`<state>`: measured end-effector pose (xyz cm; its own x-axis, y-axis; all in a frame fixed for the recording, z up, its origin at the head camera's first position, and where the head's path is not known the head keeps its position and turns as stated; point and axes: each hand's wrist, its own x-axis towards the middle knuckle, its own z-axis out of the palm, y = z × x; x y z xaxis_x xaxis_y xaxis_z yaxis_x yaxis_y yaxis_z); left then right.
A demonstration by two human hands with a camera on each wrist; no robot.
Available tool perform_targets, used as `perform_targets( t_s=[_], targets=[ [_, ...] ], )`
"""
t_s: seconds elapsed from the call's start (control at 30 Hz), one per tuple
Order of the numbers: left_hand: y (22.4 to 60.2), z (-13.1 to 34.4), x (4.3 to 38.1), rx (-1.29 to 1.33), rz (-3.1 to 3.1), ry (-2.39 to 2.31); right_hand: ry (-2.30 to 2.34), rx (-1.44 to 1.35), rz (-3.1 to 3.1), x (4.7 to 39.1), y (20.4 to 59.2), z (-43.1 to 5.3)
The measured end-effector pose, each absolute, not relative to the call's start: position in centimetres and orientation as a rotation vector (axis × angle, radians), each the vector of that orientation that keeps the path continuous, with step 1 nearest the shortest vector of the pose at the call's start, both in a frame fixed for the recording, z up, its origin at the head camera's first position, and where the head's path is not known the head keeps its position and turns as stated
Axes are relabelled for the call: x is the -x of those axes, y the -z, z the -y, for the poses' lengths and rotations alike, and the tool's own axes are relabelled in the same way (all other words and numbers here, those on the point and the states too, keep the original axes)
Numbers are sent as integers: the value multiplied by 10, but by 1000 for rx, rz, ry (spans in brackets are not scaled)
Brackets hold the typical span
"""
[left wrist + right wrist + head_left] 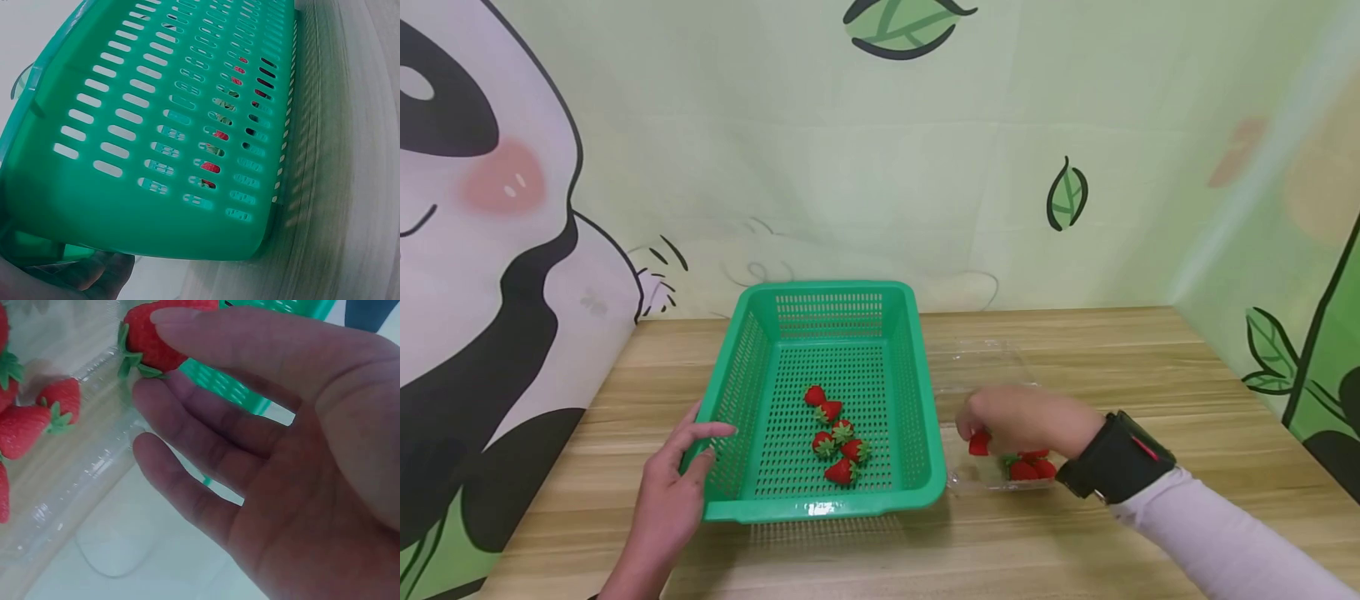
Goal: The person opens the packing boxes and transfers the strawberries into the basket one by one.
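Note:
My left hand (668, 492) grips the left rim of a green plastic basket (820, 508), thumb and index finger reaching over the edge. Several strawberries (841, 472) lie in a loose line on the basket's perforated floor. To the right of the basket, my right hand (1018, 415) pinches one strawberry (153, 339) between thumb and fingers, its green leaves pointing away from the palm. Below that hand sits a clear plastic box (966, 477) holding more strawberries (25, 428). The hand and wrist hide part of the box in the head view.
The box's clear lid (977, 354) lies folded back behind it, close to the basket's right side. A wooden tabletop (1135, 358) runs back to a wall covering (775, 167) printed with a panda and leaves. The right wrist wears a black band (1120, 457).

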<state>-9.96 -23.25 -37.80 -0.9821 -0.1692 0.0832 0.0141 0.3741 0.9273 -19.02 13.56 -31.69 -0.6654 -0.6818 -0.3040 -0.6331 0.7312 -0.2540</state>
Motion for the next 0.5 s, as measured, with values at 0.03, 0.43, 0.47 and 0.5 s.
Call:
perform_targets(
  t_s=[0.03, 0.43, 0.47, 0.5],
  targets=[
    [378, 232, 100, -140, 2465, 1662, 175, 1028, -2557, 190, 315, -136],
    [378, 232, 100, -141, 2470, 1653, 189, 1110, -2563, 188, 302, -135],
    [378, 232, 100, -140, 2470, 1653, 194, 1103, -2566, 188, 301, -134],
    [378, 232, 100, -140, 2470, 1650, 199, 1093, -2570, 188, 299, -133]
  ],
)
